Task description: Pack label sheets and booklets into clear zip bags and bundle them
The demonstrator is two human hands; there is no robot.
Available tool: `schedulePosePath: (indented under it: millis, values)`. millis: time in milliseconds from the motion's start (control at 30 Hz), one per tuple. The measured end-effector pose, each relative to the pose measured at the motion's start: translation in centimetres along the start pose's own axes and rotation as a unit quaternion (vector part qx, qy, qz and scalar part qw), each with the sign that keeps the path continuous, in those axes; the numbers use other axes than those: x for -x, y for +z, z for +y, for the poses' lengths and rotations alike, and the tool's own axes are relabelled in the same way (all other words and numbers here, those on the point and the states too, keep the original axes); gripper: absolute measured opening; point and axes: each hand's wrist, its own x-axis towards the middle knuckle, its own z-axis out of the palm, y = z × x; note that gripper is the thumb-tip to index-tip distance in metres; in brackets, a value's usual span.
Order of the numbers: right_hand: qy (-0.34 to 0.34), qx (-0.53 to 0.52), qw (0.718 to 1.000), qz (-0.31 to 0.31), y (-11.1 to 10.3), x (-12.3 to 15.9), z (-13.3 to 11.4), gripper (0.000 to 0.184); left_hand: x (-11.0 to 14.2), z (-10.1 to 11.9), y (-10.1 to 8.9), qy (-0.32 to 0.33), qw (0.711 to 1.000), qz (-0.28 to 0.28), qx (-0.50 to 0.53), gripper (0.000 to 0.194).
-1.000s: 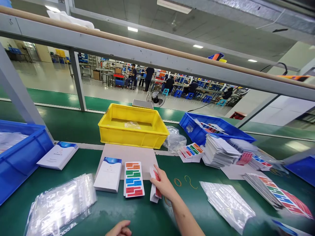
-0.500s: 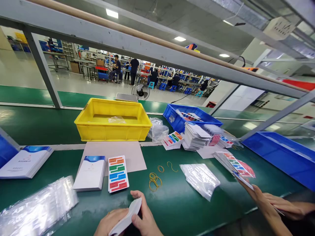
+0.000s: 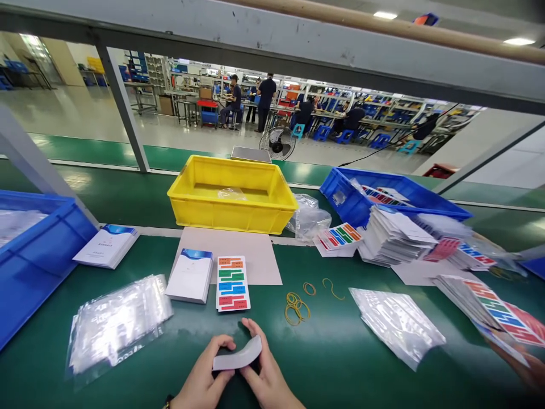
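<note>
Between my left hand (image 3: 208, 369) and my right hand (image 3: 266, 363) a small white stack of paper (image 3: 237, 357) is held by its two ends and bent into a curve. I see mostly its edge, so its printed face is hidden. Just beyond my hands lies a pile of cards with coloured patterns (image 3: 232, 284). To its left stands a stack of white booklets (image 3: 190, 276) with blue tops. Several yellow rubber bands (image 3: 297, 308) rest on the green table to the right of my hands.
Clear plastic bags (image 3: 121, 318) lie at left, more bags (image 3: 398, 324) at right. A yellow bin (image 3: 232, 213) stands behind, with blue bins (image 3: 38, 261) at left and a blue bin (image 3: 347, 199) at right. A co-worker's hand (image 3: 534, 363) holds papers at far right.
My view has swung to the right-hand tilt's opposite, levelling and showing more of the left side. The paper stack has turned from slanted to nearly level and is bent more between my hands.
</note>
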Motion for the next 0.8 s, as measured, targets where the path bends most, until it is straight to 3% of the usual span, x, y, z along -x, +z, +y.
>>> schedulePosePath:
  millis: [100,200,267,333,433,567,700,800]
  values:
    - [0.020,0.004,1.000,0.004,-0.3,-0.2,-0.1,0.045,-0.2,0.5,-0.1,-0.001,1.000,-0.015,-0.004,0.017]
    - [0.071,-0.037,0.996,-0.030,-2.0,-0.9,-1.0,0.031,-0.5,0.6,0.4,-0.052,0.998,0.002,0.027,0.025]
    - [0.106,-0.096,0.986,-0.089,-3.9,-1.9,-2.2,0.038,-0.6,0.4,0.9,-0.084,0.994,-0.009,0.076,0.031]
    - [0.140,-0.122,0.969,-0.164,-6.4,-3.5,-3.5,0.048,-0.6,0.0,1.4,-0.104,0.985,-0.068,0.123,0.034]
    - [0.184,0.023,0.946,-0.265,-10.4,-7.2,-5.4,0.044,-0.5,-0.5,1.9,-0.135,0.973,-0.129,0.135,0.046]
    - [0.192,0.123,0.923,-0.309,-13.8,-13.6,-6.7,0.029,-0.4,-0.9,1.9,-0.131,0.976,-0.129,0.117,0.044]
    - [0.180,0.222,0.909,-0.302,-14.3,-18.7,-7.2,0.026,-0.5,-1.4,1.8,-0.126,0.977,-0.123,0.121,0.040]
    - [0.164,0.264,0.908,-0.280,-13.5,-20.6,-7.1,0.031,-0.4,-1.9,1.7,-0.124,0.977,-0.117,0.129,0.041]
